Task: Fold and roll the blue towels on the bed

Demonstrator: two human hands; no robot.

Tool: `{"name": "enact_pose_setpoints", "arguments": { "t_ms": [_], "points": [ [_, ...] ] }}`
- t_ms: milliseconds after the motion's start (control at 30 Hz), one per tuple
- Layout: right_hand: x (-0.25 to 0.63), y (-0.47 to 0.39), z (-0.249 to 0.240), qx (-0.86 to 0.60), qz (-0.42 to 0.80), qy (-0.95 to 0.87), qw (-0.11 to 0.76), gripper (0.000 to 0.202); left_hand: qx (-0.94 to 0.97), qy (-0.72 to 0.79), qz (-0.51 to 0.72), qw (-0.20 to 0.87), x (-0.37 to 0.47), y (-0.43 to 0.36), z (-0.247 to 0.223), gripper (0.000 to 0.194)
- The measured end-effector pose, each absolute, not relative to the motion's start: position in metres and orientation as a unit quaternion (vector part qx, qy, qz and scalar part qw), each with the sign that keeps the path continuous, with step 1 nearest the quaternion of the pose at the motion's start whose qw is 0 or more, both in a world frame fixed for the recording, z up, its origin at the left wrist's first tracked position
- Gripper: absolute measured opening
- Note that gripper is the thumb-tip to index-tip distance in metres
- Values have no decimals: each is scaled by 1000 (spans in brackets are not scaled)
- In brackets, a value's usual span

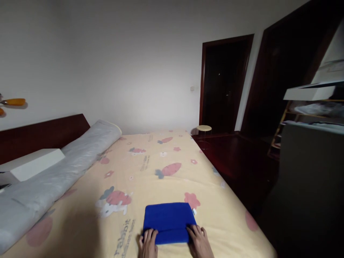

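Observation:
A blue towel (168, 216) lies flat on the bed in front of me, its near edge turned over into a narrow folded strip. A small white tag (194, 211) sticks out at its right side. My left hand (148, 243) grips the near left corner of the strip with curled fingers. At the near right corner, the fingers of my right hand (199, 240) are bent over the towel's edge. Both thumbs are mostly hidden.
The bed (166, 186) has a yellow sheet printed with carrots and rabbits. Along its left side lie a long grey roll (72, 157) and a white box (34, 163). A round stool (204, 128) stands beyond the far right corner, and a dark cabinet (309, 172) at right.

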State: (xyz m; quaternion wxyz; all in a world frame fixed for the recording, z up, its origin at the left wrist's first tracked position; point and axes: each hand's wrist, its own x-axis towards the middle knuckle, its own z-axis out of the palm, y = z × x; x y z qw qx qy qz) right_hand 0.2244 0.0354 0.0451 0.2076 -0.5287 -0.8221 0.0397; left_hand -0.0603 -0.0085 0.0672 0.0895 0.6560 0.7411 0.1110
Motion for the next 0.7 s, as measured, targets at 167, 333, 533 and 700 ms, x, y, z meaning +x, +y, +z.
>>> {"name": "enact_pose_setpoints", "arguments": {
  "t_ms": [167,333,533,700],
  "points": [
    [228,33,51,-521,54,-820,229,49,635,757,86,127,-57,-5,79,63],
    [220,29,77,-539,76,-810,219,40,635,755,59,151,-53,0,84,60],
    [218,43,69,-540,78,-815,196,31,611,776,51,146,-60,2,86,65],
    [227,54,43,-526,76,-820,211,41,595,791,51,135,-65,2,95,51]
  ]
}}
